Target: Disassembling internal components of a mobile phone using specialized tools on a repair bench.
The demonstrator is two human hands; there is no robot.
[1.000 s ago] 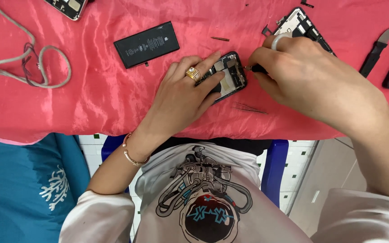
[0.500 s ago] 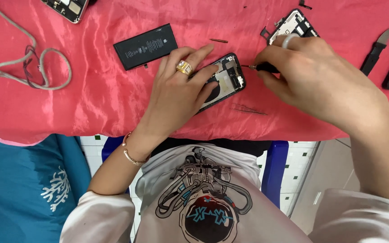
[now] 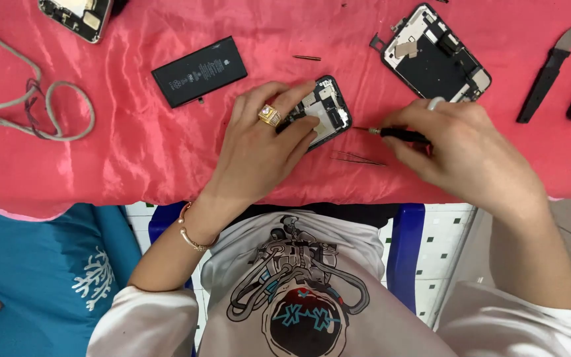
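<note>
While the left hand [image 3: 259,149] lies flat over the small opened phone [image 3: 322,112], its fingers spread apart and pressed down on the near half of the casing with none curled under it, the right hand [image 3: 460,152] has its fingertips pinched together round the black handle of a thin screwdriver [image 3: 391,133]. The opened phone sits on the pink cloth [image 3: 133,152], its long axis slanting from the left hand's palm up and away toward the far edge of the table, so that only its far end shows past the ringed finger. The screwdriver lies nearly level, tip pointing left at the phone, just beside its right edge but apart from it; the right hand is therefore on the phone's right, close, while the left hand is already on it. Just this side of the phone, toward the person, a pair of fine tweezers [image 3: 358,158] rests on the cloth. Left of the phone lies a flat black battery [image 3: 199,71], and farther left a looped grey cable [image 3: 41,109]. Beyond the phone, to its right, lies a second, larger opened phone [image 3: 436,54], and farther right a black pry tool [image 3: 550,73]. A small dark screw or pin [image 3: 306,58] lies just beyond the phone.
</note>
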